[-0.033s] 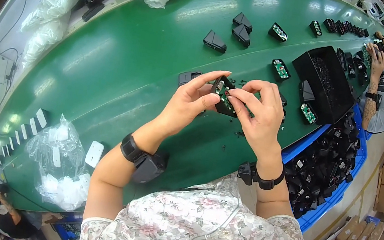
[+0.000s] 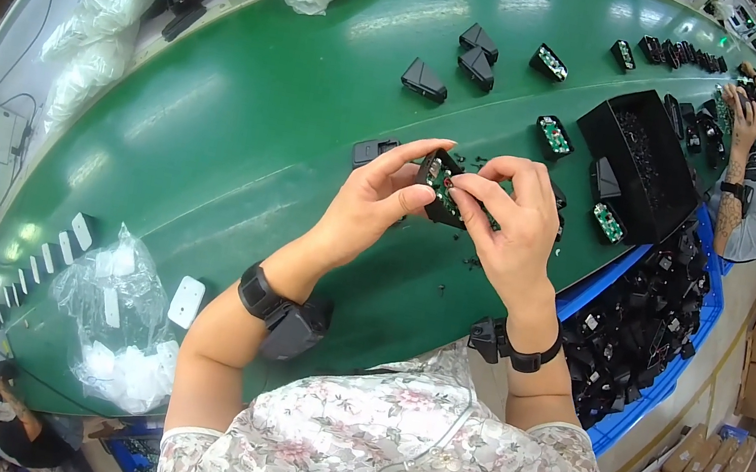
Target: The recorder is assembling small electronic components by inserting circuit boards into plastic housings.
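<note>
Nothing has shifted since a moment ago — my left hand (image 2: 371, 203) and right hand (image 2: 511, 220) both still pinch the black housing with its green circuit board (image 2: 443, 190), at twelve o'clock over the green belt (image 2: 248, 114) — fitting continues.

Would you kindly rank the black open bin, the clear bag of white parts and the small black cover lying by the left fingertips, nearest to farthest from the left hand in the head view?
1. Small black cover: just beyond the left hand.
2. Black open bin: off to the right, past the right hand.
3. Clear bag of white parts: far left, at the belt's near edge.
</note>
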### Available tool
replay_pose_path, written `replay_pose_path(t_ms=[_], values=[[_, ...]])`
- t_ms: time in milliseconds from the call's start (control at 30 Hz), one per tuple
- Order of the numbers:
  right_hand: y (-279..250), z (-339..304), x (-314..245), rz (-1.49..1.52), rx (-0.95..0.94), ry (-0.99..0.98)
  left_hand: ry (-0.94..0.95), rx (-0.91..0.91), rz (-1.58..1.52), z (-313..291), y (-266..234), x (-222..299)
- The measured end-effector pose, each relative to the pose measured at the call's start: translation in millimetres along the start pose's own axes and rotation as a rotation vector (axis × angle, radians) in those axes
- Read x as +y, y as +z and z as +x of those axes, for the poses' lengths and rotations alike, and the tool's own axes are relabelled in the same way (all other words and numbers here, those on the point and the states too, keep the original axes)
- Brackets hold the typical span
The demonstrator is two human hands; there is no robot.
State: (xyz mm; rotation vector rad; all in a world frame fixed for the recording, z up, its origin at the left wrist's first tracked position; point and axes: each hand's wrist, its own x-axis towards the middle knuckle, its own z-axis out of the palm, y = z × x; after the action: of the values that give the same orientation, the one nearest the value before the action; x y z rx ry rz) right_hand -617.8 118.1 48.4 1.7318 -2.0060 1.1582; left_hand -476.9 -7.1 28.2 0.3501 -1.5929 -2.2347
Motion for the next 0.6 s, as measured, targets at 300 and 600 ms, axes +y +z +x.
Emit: replay_pose_path(t_ms=[300,600], values=[[17,1,-11,0.388,0.120,0.220,0.248,0.028,0.168,0,2,-1],[26,-4,-4,0.192,0.082,-0.121,0.192,0.066,0.190,-9,-2,-4]])
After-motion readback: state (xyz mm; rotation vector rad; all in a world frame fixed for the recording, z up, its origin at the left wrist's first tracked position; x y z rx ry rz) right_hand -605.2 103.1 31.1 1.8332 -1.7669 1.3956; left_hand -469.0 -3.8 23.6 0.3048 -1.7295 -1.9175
